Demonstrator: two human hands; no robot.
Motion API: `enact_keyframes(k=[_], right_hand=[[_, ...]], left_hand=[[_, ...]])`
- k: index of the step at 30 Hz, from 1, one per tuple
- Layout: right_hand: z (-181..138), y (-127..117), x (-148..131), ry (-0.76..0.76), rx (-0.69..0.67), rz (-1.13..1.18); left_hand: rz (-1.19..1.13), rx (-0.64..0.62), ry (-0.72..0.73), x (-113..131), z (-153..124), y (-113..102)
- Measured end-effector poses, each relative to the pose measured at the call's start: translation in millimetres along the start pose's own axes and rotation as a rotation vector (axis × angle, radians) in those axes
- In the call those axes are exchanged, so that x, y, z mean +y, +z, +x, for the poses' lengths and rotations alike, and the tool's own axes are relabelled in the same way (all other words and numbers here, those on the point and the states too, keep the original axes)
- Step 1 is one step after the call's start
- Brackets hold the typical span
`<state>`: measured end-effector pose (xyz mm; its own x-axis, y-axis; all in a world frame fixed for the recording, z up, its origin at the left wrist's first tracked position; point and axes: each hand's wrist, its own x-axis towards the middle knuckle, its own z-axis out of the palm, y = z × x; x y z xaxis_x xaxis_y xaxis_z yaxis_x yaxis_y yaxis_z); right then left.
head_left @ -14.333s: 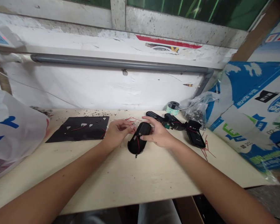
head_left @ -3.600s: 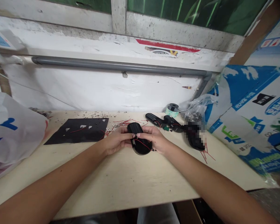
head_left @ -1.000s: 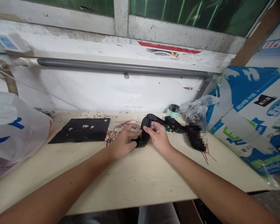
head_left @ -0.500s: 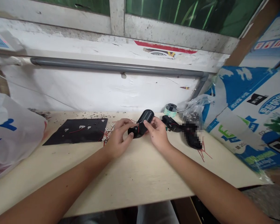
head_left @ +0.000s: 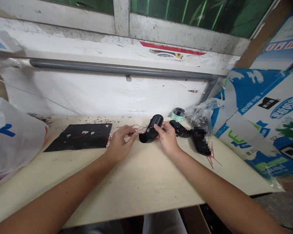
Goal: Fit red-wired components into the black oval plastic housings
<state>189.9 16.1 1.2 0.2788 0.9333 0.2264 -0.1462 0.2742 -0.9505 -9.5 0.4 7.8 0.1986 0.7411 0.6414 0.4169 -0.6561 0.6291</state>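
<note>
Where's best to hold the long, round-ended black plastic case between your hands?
Probably by its long right edge, from the right, thumb on top, as the right hand does. The long, round-ended black plastic case slants with its far end to the right, so that edge faces this hand and gives something to pinch. The left side is then open to the left hand.

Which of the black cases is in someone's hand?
The leftmost black case, gripped by the right hand; the other cases in view lie to its right, on the table.
</note>
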Motion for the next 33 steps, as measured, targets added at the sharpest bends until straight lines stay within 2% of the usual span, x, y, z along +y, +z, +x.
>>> enact_keyframes(k=[3,6,11,14,16,18,22,25,29,33], right_hand=[[2.3,-1.4,1.4,0.000,0.002,0.043],[3.3,-1.4,1.2,0.008,-0.007,0.127],[0.3,1.9,-4.0,0.071,-0.012,0.233],[-2.5,2.5,-7.5,0.075,-0.045,0.131],[-4.4,2.8,-8.5,0.034,-0.066,0.026],[-6.5,3.7,-8.1,-0.019,-0.086,-0.041],[-10.7,6.4,-6.4,-0.049,-0.153,-0.085],[-13.8,7.6,-7.5,-0.023,-0.211,-0.080],[-16.2,8.1,-8.6,0.016,-0.284,-0.064],[-15.5,8.6,-4.1,-0.041,-0.314,-0.071]], left_hand=[[0.005,0.072,-0.194,-3.4,3.8,-2.4],[0.049,0.086,-0.355,-10.1,7.7,-3.1],[0.219,-0.037,-0.432,-13.2,8.3,-0.9],[0.354,-0.003,-0.352,-9.1,5.1,-0.1],[0.393,0.081,-0.239,-6.0,2.9,-0.7],[0.385,0.112,-0.104,-3.4,1.1,-1.6],[0.303,0.000,0.069,-2.4,-0.8,-0.8],[0.262,-0.056,0.098,-5.2,-1.4,1.2],[0.240,-0.070,0.108,-7.5,-1.6,1.9],[0.227,-0.096,0.095,-5.6,-1.6,1.9]])
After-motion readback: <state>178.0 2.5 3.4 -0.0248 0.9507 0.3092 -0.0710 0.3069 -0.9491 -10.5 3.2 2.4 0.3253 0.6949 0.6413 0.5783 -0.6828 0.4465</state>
